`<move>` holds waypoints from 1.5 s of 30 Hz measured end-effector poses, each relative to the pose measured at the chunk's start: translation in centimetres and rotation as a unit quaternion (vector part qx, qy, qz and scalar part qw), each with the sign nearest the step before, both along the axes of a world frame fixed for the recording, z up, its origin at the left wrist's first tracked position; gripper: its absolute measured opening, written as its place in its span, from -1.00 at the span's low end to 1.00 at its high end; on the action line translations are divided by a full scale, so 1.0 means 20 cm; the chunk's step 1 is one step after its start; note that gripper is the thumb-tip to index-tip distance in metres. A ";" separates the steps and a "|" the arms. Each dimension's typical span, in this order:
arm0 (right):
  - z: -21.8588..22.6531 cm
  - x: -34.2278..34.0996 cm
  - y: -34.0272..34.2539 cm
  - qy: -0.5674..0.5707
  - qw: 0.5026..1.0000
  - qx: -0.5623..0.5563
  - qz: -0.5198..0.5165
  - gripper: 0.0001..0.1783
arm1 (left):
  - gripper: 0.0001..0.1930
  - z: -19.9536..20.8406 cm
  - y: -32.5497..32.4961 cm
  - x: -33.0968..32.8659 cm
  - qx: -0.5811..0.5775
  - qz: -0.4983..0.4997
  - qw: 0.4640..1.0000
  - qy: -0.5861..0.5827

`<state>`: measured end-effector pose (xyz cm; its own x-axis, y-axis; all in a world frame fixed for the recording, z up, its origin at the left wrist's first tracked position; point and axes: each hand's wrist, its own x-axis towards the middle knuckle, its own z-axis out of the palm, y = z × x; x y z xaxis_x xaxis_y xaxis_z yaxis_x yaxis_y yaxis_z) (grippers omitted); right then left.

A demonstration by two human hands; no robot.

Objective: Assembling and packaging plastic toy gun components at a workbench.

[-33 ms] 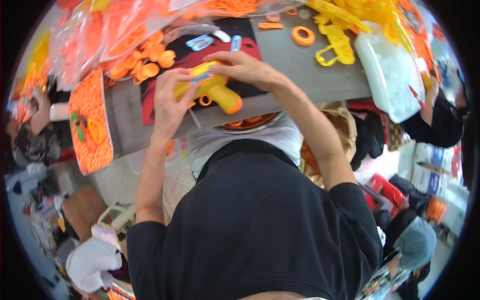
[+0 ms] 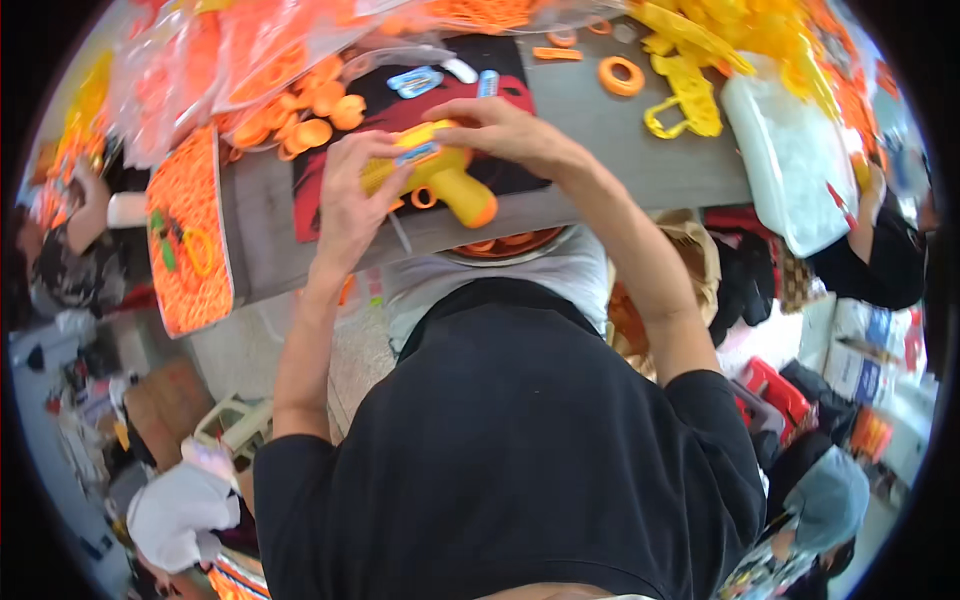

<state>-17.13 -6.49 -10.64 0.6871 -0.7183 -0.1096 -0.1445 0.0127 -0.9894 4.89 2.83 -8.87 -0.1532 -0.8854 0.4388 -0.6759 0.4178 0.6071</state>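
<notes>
Toy gun (image 2: pixel 442 178) — over the mat (image 2: pixel 314 195), at the near side of the table (image 2: pixel 580 115).
Pinched at one end by left hand (image 2: pixel 355 190), at upper edge by right hand (image 2: pixel 500 130); likely light, stiff, a bit slippery — best taken by the grip (image 2: pixel 466 197), clear of the blue label (image 2: pixel 418 154).

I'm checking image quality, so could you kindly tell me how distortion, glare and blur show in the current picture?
Head view: black corners around the fisheye circle, the front edge of the grey table slightly bowed; head view: plastic bags at upper left washed out; head view: the yellow toy and its blue label slightly soft.
</notes>
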 end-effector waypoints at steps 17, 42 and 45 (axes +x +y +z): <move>0.08 -0.31 0.54 0.089 0.956 -0.236 -0.150 -0.32 | -0.68 0.03 0.07 0.04 0.113 -0.040 0.987 0.110; -0.03 -0.85 0.33 0.255 0.716 -0.386 -0.523 -0.80 | -0.81 0.05 0.14 -0.15 0.121 -0.017 0.992 0.043; -0.13 -0.91 0.12 0.283 0.778 -0.336 -0.449 -0.61 | -0.81 0.07 0.10 -0.26 0.069 -0.086 0.994 -0.006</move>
<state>-35.41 -3.99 -13.22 -0.1471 -0.9063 0.3961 -0.7909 -0.1328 -0.5974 -0.32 4.74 -7.41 -0.3114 -0.8974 0.3125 -0.6101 0.4409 0.6583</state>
